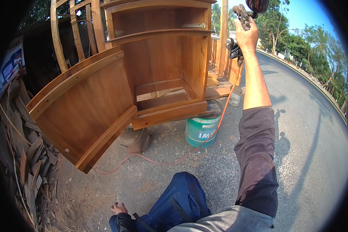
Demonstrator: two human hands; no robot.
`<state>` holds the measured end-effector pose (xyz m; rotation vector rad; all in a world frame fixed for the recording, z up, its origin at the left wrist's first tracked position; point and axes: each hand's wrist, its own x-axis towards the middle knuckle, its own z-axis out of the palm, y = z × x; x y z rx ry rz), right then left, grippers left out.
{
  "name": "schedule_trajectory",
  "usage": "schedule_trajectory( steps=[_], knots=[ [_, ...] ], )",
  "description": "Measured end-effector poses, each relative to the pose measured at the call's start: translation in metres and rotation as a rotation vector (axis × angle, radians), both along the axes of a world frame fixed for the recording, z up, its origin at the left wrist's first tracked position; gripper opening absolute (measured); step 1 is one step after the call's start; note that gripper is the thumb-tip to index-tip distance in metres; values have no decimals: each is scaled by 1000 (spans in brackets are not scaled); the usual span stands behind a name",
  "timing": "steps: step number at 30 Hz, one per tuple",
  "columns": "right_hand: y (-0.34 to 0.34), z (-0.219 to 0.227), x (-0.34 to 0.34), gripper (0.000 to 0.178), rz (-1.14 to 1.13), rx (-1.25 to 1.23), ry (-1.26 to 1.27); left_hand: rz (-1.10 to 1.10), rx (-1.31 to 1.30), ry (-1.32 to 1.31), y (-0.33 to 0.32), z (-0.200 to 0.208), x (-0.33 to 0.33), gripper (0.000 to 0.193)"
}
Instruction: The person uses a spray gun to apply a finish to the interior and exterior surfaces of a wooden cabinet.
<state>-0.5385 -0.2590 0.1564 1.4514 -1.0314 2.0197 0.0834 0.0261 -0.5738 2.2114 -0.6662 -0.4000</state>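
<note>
My right hand (247,36), raised at the upper right with the arm stretched out, is closed around a spray gun (243,17). A dark, rounded cup (258,4) sits at its top, partly cut off by the frame edge. From below the grip an orange hose (223,116) runs down to the ground. To the left of the gun stands a brown wooden cabinet (158,58) with an open front. Its tilted wooden door or panel (85,100) reaches out toward the lower left. Low at the left, my left hand (119,208) appears empty, its fingers apart, near my blue-clad leg.
A green bucket (199,133) and a dull brown pot (135,140) stand under the cabinet. Scrap wood (33,154) is heaped at the left. Behind are upright wooden frames (75,31). A paved road (317,116) curves along the right; the hose crosses the ground.
</note>
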Motion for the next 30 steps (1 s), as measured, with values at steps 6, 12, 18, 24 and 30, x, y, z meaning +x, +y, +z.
schedule_trajectory(
  steps=[6,12,18,24,30],
  knots=[
    [-6,-28,-35,37,-12,133,111,-20,65,-64,-3,-8,-2,44],
    [9,-113,-24,39,90,328,49,-17,76,-87,2,-5,-2,44],
    [30,-187,-9,37,108,390,28,-32,68,-46,-2,-7,-1,45],
    [32,-269,-4,42,1,388,85,-48,22,-58,-2,-23,10,46],
    [47,-333,-5,45,-85,604,38,-64,-10,-74,0,-35,16,46]
  ],
)
